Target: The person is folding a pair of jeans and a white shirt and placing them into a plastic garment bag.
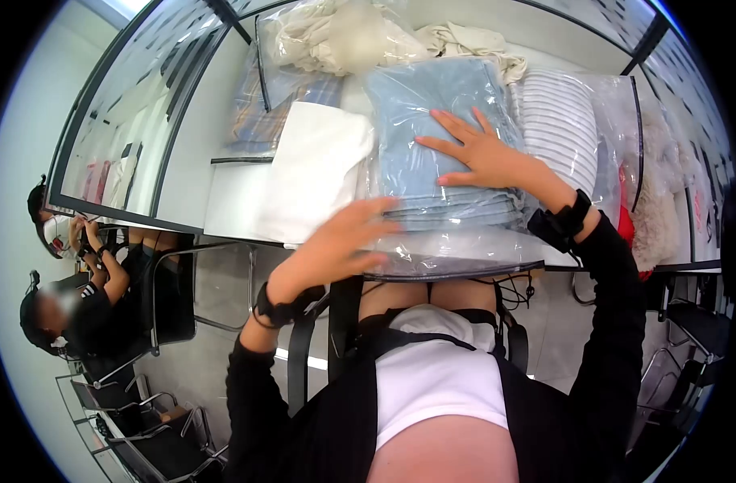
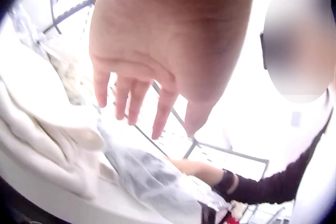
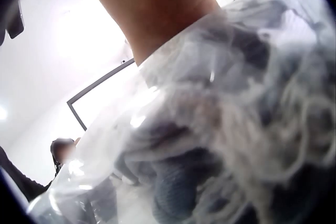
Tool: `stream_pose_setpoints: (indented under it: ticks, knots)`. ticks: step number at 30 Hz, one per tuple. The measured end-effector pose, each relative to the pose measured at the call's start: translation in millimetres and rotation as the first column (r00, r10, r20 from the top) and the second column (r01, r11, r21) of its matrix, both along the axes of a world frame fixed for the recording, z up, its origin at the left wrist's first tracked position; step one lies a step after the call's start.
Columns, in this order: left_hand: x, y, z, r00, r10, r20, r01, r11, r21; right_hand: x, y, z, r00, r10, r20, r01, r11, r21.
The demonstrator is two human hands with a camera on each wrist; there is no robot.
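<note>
Folded light-blue clothing (image 1: 408, 105) lies inside a clear zip bag (image 1: 456, 256) in front of the person, the bag's dark-edged mouth overhanging the near table edge. Spread flat, my right hand (image 1: 481, 157) rests on top of the bagged clothing. My left hand (image 1: 340, 245) hovers around the bag's near left corner with its fingers extended and holding nothing. The left wrist view shows that hand (image 2: 168, 50) palm-on, fingers apart. A white folded cloth (image 1: 313, 161) lies left of the bag. Clear plastic hides the right hand's fingers in the right wrist view.
A bag with striped white clothing (image 1: 560, 129) sits close on the right, beside a fluffy beige item (image 1: 654, 209). Plaid cloth (image 1: 275, 109) and bagged cream clothing (image 1: 320, 36) lie toward the back. Another person (image 1: 82, 314) sits at far left.
</note>
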State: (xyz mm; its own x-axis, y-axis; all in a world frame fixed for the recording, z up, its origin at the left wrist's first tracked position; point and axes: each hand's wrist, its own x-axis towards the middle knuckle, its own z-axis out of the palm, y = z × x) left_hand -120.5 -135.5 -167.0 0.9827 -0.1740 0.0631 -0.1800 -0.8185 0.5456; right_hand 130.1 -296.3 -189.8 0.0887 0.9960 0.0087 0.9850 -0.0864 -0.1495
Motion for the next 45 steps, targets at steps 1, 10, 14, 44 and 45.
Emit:
stream_pose_setpoints:
  ticks: [1,10,14,44,45]
  knots:
    - [-10.3,8.9,5.0,0.981,0.195,-0.008,-0.195,0.978,-0.074,-2.8,-0.1,2.0,1.0,-0.03,0.0,0.03,1.0,0.007]
    - [-71.4,92.7,-48.1,0.413,0.91,-0.038,-0.911,0.411,-0.043,-16.6,0.3,-4.7,0.989,-0.147,0.019,0.146,0.988,0.043]
    - [-66.6,96.6,-38.6,0.389,0.87,-0.303,-0.921,0.362,-0.143,-16.3,0.1,-5.8,0.989,-0.144,0.043,0.141,0.988,0.06]
    - [-57.5,24.0,-49.3,0.358,0.901,0.244,-0.81,0.429,-0.399,-19.4,220.4,24.3,0.988,-0.005,-0.156,-0.041,0.955,-0.294]
    - [-59.0,27.0,-49.3,0.356,0.902,0.245,-0.808,0.429,-0.404,-22.6,220.0,16.5,0.98,-0.02,-0.196,-0.036,0.96,-0.278]
